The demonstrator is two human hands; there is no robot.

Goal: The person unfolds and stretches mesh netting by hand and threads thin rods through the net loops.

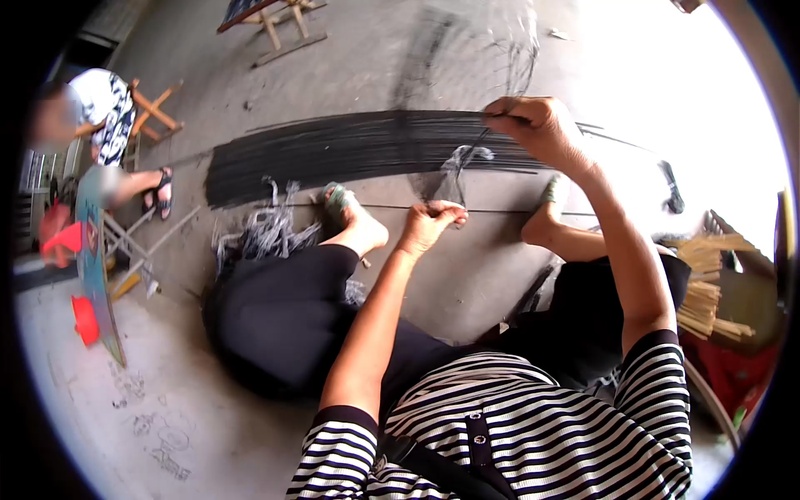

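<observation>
My right hand [537, 125] is raised over the right part of a long bundle of thin black strips [317, 154], its fingers closed on a dark strand. Lower and to the left, my left hand [432, 223] pinches the end of a thin, translucent piece [454, 179], which spans part of the gap between my hands. The black bundle lies flat on the floor beyond my feet. Dark, blurred strands [425, 58] show above the bundle.
Grey shredded strands [265, 235] lie by my left foot. At the right are bundled light sticks [707, 287] and a small black coil [672, 187]. Another person [104, 108] sits at the left beside a small table [96, 250]. A wooden stool [279, 29] stands at the top.
</observation>
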